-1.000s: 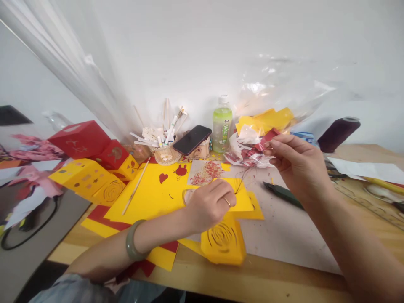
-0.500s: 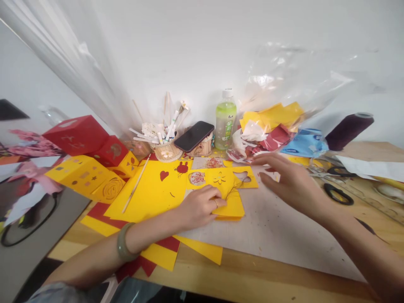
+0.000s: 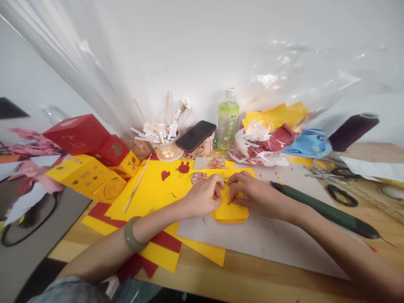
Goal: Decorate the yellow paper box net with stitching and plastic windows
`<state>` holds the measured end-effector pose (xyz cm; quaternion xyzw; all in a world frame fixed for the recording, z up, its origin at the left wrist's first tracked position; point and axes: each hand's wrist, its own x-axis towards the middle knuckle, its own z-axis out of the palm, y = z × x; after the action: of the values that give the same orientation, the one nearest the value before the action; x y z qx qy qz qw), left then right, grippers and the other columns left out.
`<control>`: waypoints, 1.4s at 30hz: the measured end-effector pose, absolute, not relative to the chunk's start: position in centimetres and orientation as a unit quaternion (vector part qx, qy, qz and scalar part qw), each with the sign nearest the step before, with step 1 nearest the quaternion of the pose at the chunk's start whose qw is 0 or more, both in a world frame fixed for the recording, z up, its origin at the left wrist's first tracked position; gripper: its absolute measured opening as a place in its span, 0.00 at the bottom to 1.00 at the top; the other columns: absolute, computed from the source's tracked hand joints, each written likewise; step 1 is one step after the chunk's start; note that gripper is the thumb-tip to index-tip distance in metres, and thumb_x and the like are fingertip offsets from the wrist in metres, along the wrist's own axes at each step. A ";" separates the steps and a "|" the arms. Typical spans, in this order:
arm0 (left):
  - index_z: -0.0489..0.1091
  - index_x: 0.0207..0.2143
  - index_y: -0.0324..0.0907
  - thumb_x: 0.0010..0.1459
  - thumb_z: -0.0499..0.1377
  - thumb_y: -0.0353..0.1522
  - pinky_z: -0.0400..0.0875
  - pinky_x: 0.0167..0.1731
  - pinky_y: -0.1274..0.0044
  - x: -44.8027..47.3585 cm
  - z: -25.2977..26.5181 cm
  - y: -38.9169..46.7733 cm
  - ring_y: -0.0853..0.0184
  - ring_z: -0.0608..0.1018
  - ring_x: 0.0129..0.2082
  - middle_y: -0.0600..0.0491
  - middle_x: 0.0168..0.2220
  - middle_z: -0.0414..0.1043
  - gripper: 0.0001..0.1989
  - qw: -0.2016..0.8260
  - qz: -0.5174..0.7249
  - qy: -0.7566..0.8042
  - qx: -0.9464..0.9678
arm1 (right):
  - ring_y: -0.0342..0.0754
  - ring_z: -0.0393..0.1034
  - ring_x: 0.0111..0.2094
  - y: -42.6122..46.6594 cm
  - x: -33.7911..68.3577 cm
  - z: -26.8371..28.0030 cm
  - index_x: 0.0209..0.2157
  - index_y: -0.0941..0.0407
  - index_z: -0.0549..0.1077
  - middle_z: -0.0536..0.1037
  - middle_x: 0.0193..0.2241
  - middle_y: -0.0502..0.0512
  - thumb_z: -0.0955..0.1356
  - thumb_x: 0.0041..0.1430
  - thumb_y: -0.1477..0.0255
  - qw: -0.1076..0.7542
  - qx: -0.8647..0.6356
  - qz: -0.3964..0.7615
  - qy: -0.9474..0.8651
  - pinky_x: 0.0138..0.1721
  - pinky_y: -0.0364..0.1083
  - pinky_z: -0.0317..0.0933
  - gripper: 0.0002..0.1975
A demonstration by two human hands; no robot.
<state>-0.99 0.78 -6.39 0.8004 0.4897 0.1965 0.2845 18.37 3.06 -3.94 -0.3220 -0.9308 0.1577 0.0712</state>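
Note:
A folded yellow paper piece [image 3: 227,215] lies on the pale work sheet, below both hands. My left hand [image 3: 203,197] has its fingers curled in at the left of this piece, and a ring shows on one finger. What it grips, if anything, is hidden. My right hand [image 3: 257,194] is closed in a pinch just to the right, its fingertips close to the left ones. A thin dark thread [image 3: 229,203] shows at its fingertips. Behind the hands, a cut-out yellow card [image 3: 249,172] is partly covered. A dark green craft knife [image 3: 325,209] rests beside my right forearm.
Red and yellow paper boxes [image 3: 94,179] stand at the left, beside a thin stick [image 3: 138,184] on yellow sheets [image 3: 151,189]. At the back are a phone [image 3: 196,136], a drink bottle [image 3: 228,120] and a bag of scraps [image 3: 268,139]. Scissors [image 3: 342,195] lie at the right.
My right hand has come in from the right and down to the folded yellow paper, fingers now pinched. My left fingers have lifted and curled. The craft knife now shows beside my right arm.

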 end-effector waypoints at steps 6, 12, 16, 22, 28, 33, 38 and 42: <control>0.66 0.37 0.41 0.43 0.58 0.30 0.68 0.33 0.75 -0.5 -4.6 1.5 0.65 0.75 0.34 0.52 0.36 0.73 0.14 0.313 0.142 0.481 0.807 | 0.48 0.67 0.29 3.1 18.5 -2.5 0.27 0.57 0.72 0.74 0.26 0.55 0.62 0.52 0.81 0.048 -0.362 0.077 -0.928 0.28 0.44 0.53 0.08; 0.72 0.28 0.43 0.45 0.61 0.39 0.64 0.31 0.76 0.4 -4.3 1.8 0.65 0.75 0.32 0.55 0.32 0.76 0.10 0.316 0.116 0.496 0.801 | 0.47 0.66 0.27 3.7 19.9 -1.3 0.28 0.56 0.72 0.74 0.25 0.54 0.61 0.55 0.77 0.086 -0.363 -0.043 -0.927 0.24 0.43 0.46 0.09; 0.75 0.26 0.44 0.49 0.59 0.36 0.63 0.32 0.76 0.7 -5.3 2.0 0.66 0.76 0.32 0.56 0.31 0.77 0.07 0.311 0.137 0.519 0.784 | 0.46 0.66 0.26 4.2 20.7 -0.6 0.28 0.55 0.72 0.75 0.25 0.53 0.61 0.56 0.76 0.122 -0.370 -0.071 -0.918 0.23 0.43 0.46 0.10; 0.76 0.27 0.44 0.46 0.59 0.32 0.65 0.34 0.77 0.6 -5.8 2.3 0.66 0.77 0.33 0.57 0.32 0.78 0.06 0.339 0.153 0.524 0.766 | 0.50 0.69 0.30 5.3 21.9 -0.4 0.34 0.53 0.73 0.77 0.31 0.54 0.63 0.56 0.70 0.184 -0.489 -0.073 -0.849 0.23 0.43 0.49 0.07; 0.76 0.27 0.43 0.45 0.59 0.32 0.67 0.36 0.77 0.2 -5.8 2.7 0.66 0.77 0.34 0.56 0.31 0.78 0.07 0.385 0.161 0.522 0.744 | 0.44 0.66 0.25 4.4 22.3 -0.6 0.31 0.52 0.75 0.75 0.24 0.50 0.65 0.54 0.64 0.200 -0.503 0.187 -0.820 0.26 0.43 0.57 0.09; 0.75 0.28 0.41 0.45 0.59 0.32 0.67 0.35 0.78 0.0 -6.0 2.9 0.66 0.77 0.34 0.56 0.30 0.78 0.07 0.415 0.164 0.518 0.730 | 0.40 0.62 0.20 3.0 20.8 -2.5 0.26 0.55 0.78 0.75 0.22 0.49 0.66 0.49 0.69 0.065 -0.436 0.515 -0.735 0.22 0.40 0.56 0.08; 0.74 0.28 0.40 0.45 0.59 0.31 0.68 0.36 0.77 -0.1 -6.1 2.9 0.67 0.76 0.33 0.56 0.30 0.77 0.07 0.446 0.174 0.507 0.717 | 0.37 0.57 0.16 2.8 19.5 -4.6 0.33 0.56 0.78 0.73 0.19 0.49 0.65 0.48 0.71 0.084 -0.463 0.560 -0.682 0.16 0.38 0.49 0.12; 0.73 0.28 0.39 0.45 0.58 0.30 0.68 0.37 0.77 -0.3 -6.1 2.8 0.67 0.76 0.33 0.55 0.30 0.76 0.07 0.468 0.183 0.494 0.710 | 0.35 0.55 0.15 2.8 18.9 -5.0 0.36 0.57 0.77 0.73 0.19 0.48 0.66 0.47 0.70 0.104 -0.475 0.586 -0.648 0.15 0.37 0.46 0.14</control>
<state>-0.27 2.85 -6.07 0.7097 0.4939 0.1834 0.4677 18.87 2.82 -4.98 -0.4748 -0.6479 0.5864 0.1045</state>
